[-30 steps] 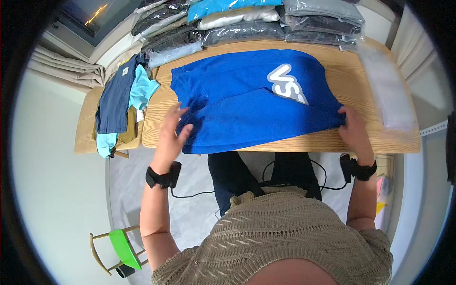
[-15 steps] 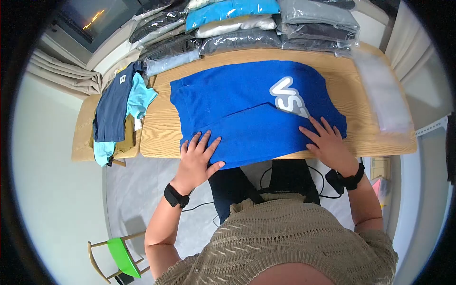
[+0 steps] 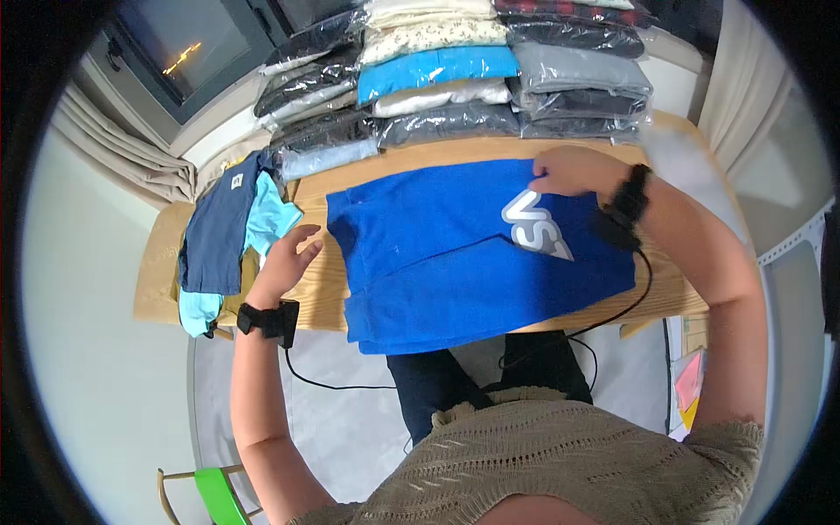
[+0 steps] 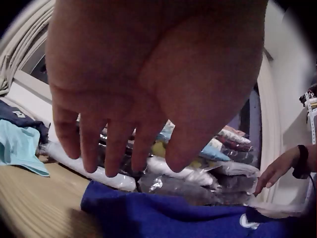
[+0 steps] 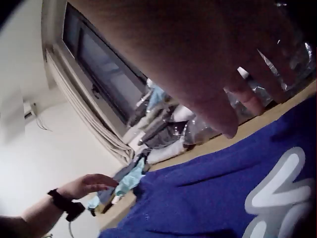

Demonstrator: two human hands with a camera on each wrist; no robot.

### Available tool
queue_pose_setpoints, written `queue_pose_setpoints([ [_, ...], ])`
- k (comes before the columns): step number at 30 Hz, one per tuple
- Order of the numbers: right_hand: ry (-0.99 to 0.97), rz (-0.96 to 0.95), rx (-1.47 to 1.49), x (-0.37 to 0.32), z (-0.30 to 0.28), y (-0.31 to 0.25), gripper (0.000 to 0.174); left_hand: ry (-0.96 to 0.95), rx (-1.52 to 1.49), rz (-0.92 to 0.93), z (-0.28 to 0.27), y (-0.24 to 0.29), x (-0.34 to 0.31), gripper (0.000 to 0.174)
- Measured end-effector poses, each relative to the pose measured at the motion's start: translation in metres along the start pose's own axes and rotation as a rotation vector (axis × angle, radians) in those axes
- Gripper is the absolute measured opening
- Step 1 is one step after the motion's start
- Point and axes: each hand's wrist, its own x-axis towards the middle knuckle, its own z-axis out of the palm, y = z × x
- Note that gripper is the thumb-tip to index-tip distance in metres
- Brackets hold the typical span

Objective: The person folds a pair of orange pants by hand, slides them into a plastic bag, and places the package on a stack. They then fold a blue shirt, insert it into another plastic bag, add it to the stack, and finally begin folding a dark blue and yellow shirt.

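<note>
"Where's the blue fabric garment with white-and-grey lettering (image 3: 429,271)?"

"Spread on the pale wooden counter (image 3: 322,293), long axis running left to right. The right hand (image 3: 574,171) is nearer, above its far edge by the lettering; the left hand (image 3: 288,261) hangs just beyond its left end."

"Gripping anything?"

"Neither; both have loose fingers, holding nothing."

"What's changed?"

"Half a second ago both hands rested on its near side."

The head view is bright, edges curving into black; glare flecks the bags (image 3: 449,122). Wrist views are dimmer, softer, the near hands (image 4: 153,74) (image 5: 208,59) shadowed.
</note>
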Motion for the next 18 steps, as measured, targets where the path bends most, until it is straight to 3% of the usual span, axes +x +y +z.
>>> queue_pose_setpoints([
  [2,0.018,0.016,-0.076,0.058,0.016,0.012,0.041,0.078,0.005,0.091,0.006,-0.020,0.018,0.031],
  [4,0.267,-0.213,0.097,0.092,0.029,0.010,0.042,0.099,-0.016,0.070,0.010,-0.024,0.028,0.029],
  [7,0.348,-0.120,0.202,0.134,0.050,-0.008,0.042,0.106,0.023,0.109,0.018,-0.035,0.043,0.028],
  [9,0.361,-0.172,0.313,0.163,0.071,-0.005,0.047,0.095,0.033,0.134,0.023,-0.042,0.050,0.030],
  [10,0.264,-0.169,0.371,0.164,0.070,-0.008,0.054,0.068,0.060,0.102,0.023,-0.042,0.053,0.032],
  [11,0.337,-0.185,0.375,0.164,0.073,-0.012,0.043,0.057,0.098,0.106,0.024,-0.042,0.055,0.033],
  [14,0.230,-0.258,0.324,0.177,0.070,0.002,0.028,0.047,0.066,0.083,0.030,-0.039,0.062,0.034],
  [16,0.539,-0.258,0.418,0.165,0.056,0.002,0.019,0.028,0.019,0.104,0.033,-0.032,0.064,0.030],
  [18,0.805,-0.212,0.442,0.146,0.039,0.006,0.020,-0.024,0.036,0.058,0.031,-0.020,0.067,0.028],
])
